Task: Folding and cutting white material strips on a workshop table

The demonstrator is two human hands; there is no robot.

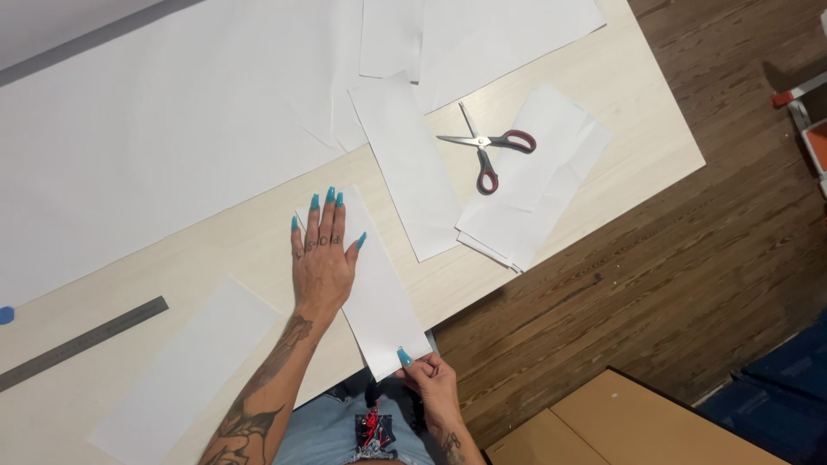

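Note:
A white paper strip (383,297) lies on the light wooden table (620,103), its near end hanging over the front edge. My left hand (323,254) presses flat on the strip's far half, fingers spread. My right hand (431,383) pinches the strip's near right corner between thumb and fingers. Open scissors with red handles (491,146) rest on a stack of paper pieces (538,202) to the right, away from both hands.
Another white strip (412,168) lies between my strip and the scissors. A large white sheet (146,129) covers the table's far left. A metal ruler (82,344) and one more strip (185,370) lie at the near left. Brown boxes (637,426) stand on the wooden floor.

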